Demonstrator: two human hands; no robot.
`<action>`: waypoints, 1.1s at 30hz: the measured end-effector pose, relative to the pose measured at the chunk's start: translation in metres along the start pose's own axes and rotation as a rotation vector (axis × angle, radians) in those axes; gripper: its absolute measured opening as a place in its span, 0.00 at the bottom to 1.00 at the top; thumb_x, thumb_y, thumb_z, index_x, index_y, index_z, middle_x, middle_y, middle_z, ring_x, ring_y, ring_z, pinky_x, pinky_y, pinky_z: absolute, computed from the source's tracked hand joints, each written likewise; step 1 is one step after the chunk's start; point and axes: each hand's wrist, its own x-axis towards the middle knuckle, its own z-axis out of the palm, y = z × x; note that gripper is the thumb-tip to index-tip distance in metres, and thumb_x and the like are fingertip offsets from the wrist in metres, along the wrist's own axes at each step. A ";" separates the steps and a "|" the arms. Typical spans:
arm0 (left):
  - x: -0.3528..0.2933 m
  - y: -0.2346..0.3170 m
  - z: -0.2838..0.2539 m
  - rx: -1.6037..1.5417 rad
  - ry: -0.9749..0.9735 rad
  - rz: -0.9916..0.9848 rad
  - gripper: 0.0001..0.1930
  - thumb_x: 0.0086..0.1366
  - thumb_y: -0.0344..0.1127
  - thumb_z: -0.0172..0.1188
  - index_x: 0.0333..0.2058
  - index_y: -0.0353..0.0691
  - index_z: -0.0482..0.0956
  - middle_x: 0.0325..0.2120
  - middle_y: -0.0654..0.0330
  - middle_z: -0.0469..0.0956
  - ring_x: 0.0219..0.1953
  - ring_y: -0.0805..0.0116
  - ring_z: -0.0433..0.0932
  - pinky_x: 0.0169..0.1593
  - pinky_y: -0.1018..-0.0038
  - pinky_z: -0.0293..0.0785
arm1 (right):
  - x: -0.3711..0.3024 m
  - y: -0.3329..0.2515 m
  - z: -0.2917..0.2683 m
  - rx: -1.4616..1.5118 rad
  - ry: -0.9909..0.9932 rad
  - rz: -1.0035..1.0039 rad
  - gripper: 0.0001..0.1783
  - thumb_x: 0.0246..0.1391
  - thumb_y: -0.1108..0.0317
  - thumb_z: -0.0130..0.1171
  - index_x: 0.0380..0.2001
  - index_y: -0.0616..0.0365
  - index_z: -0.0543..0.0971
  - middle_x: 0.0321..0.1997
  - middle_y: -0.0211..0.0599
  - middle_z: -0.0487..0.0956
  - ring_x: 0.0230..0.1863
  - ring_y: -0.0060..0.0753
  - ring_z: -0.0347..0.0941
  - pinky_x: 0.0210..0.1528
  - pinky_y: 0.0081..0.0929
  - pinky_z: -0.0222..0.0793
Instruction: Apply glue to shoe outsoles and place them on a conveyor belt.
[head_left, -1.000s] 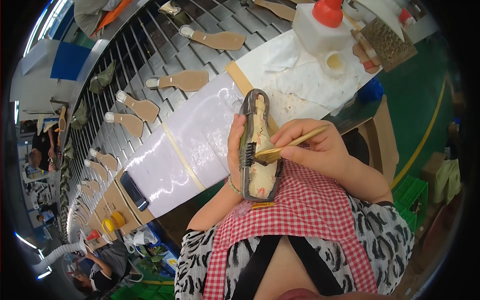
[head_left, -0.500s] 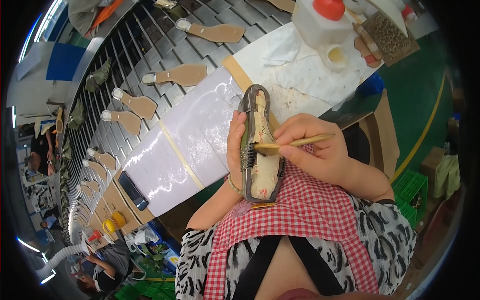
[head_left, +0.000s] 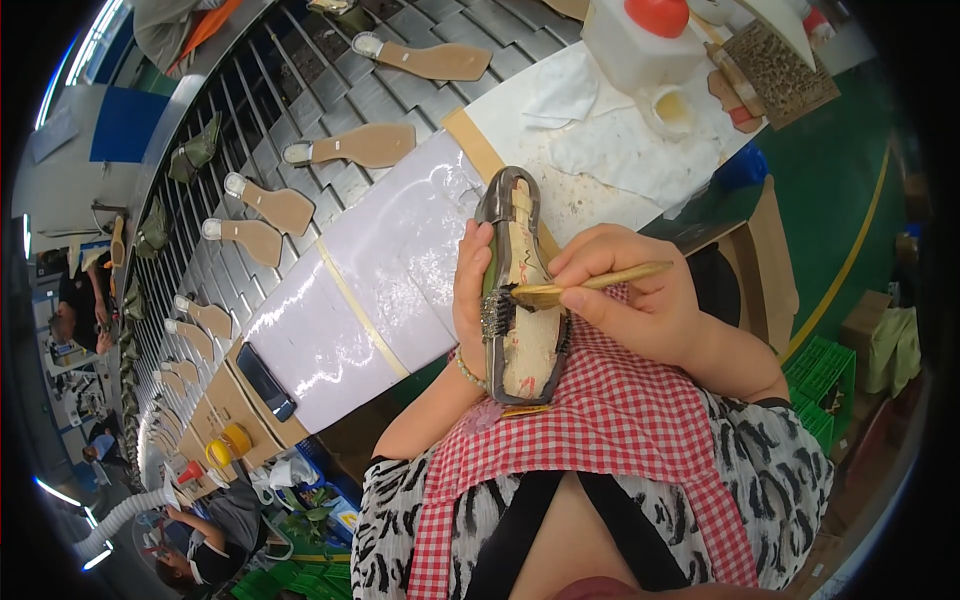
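Observation:
A shoe upper on a last [head_left: 530, 345] is turned with its pale underside toward me, its dark edge folded in around the rim. My left hand [head_left: 470, 285] wraps its left side, fingers along the edge. Pinched in my right hand [head_left: 630, 295] is a brush with a wooden handle [head_left: 605, 281]. Its tip touches the left inner edge near the middle of the underside, by a dark gathered, bristly-looking band [head_left: 497, 312]. The shoe's near end rests against my red checked apron [head_left: 590, 430].
Soles [head_left: 365, 147] lie along a slatted metal conveyor [head_left: 330, 95] at the left. On the bench stand a white jug with a red cap [head_left: 640, 50] and a small cup of yellowish liquid [head_left: 672, 112]. A phone [head_left: 265, 380] and yellow tape roll [head_left: 230, 443] sit at the lower left.
The brush tip has shifted very slightly along the shoe's left inner edge. My left hand keeps its hold on the shoe.

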 end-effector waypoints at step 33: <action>0.099 0.061 -0.048 -0.628 -0.654 -0.772 0.37 0.47 0.35 0.73 0.55 0.32 0.67 0.49 0.57 0.74 0.50 0.68 0.72 0.54 0.71 0.69 | 0.031 -0.018 0.000 -0.179 0.116 -0.400 0.07 0.49 0.77 0.63 0.34 0.61 0.79 0.35 0.36 0.79 0.39 0.27 0.75 0.42 0.24 0.69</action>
